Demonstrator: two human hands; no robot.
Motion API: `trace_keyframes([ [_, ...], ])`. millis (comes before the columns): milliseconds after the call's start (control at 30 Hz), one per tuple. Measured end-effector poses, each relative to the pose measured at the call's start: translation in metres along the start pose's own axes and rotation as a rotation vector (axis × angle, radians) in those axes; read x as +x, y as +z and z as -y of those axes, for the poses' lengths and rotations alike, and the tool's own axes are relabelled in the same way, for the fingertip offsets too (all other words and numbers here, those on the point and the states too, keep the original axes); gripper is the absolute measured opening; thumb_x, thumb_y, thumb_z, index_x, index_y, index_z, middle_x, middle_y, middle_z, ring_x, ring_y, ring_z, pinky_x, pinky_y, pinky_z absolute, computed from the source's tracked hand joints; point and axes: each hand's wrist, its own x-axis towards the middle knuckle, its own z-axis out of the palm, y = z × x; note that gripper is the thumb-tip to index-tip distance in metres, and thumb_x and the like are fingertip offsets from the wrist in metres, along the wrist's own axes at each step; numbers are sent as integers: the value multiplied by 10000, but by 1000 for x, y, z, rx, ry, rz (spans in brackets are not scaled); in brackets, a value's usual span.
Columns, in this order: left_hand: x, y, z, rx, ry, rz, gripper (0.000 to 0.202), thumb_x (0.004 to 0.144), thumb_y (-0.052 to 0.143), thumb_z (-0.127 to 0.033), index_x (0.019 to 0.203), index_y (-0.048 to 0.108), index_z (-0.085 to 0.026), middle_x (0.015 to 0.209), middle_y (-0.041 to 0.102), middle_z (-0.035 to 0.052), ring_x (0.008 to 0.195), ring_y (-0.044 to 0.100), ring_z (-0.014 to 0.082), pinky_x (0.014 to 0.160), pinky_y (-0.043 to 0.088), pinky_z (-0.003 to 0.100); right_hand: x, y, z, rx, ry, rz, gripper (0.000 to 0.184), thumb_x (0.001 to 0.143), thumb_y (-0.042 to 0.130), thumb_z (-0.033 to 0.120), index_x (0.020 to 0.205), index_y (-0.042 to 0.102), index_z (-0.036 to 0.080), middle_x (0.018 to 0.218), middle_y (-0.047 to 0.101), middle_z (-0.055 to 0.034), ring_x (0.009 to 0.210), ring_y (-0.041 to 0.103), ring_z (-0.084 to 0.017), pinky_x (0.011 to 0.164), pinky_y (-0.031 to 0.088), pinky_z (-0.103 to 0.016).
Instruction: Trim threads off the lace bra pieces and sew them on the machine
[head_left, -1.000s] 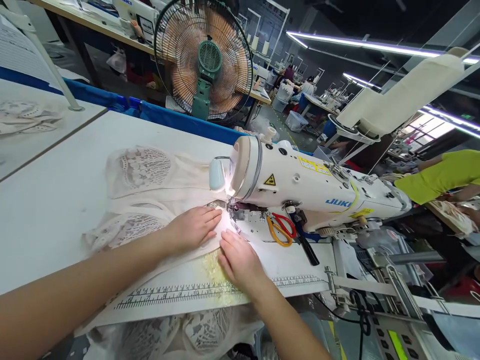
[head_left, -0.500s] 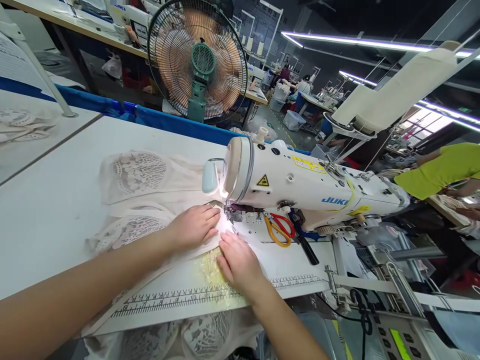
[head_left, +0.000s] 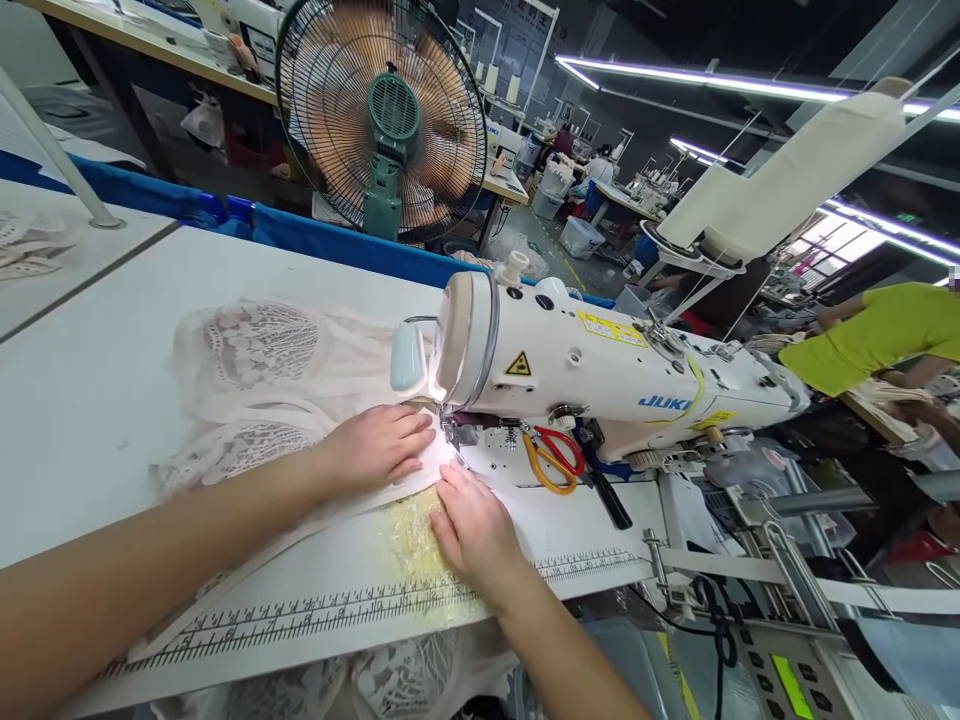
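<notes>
A cream lace garment (head_left: pixel 255 385) lies spread on the white sewing table (head_left: pixel 90 400) and runs under the needle of a white JUKI sewing machine (head_left: pixel 600 375). My left hand (head_left: pixel 375 450) lies flat on the fabric just left of the presser foot, fingers together and stretched out. My right hand (head_left: pixel 469 525) rests flat on the fabric edge in front of the needle, fingers extended toward it. The machine's lamp lights the spot between my hands. Neither hand grips anything.
Red and yellow scissors (head_left: pixel 555 460) lie on the machine bed right of the needle. A printed ruler (head_left: pixel 315 610) runs along the table's front edge. A standing fan (head_left: pixel 382 120) is behind the table. A person in a yellow-green shirt (head_left: pixel 877 340) works at right.
Both hands keep nearly the same place on the fabric by the needle. The view has shifted slightly, so the scene sits a little further left.
</notes>
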Motion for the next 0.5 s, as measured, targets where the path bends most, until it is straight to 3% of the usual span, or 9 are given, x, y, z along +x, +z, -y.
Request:
trace_keyframes([
  [200, 8, -6, 15, -25, 68, -21, 329, 927, 394, -309, 1094, 620, -138, 1141, 634, 152, 998, 581, 267, 819, 465, 393, 2, 3, 1, -6, 17, -6, 333, 860, 454, 235, 1107, 610, 77, 1223, 610, -165, 1195, 528, -276, 1000, 469, -412],
  [367, 0, -9, -13, -99, 115, -53, 266, 925, 404, -247, 937, 661, -180, 954, 683, 90, 903, 596, 209, 799, 466, 341, 2, 4, 1, -22, 14, -11, 367, 858, 457, 234, 1152, 598, 67, 1239, 604, -156, 1203, 525, -268, 1005, 466, -393],
  [500, -12, -1, -27, -45, 196, -141, 346, 950, 312, -122, 1080, 631, -155, 1063, 684, 79, 942, 603, 201, 833, 462, 345, 1, 4, 1, -31, 41, 26, 383, 859, 457, 233, 1191, 578, 84, 1288, 570, -150, 1225, 506, -256, 1001, 468, -384],
])
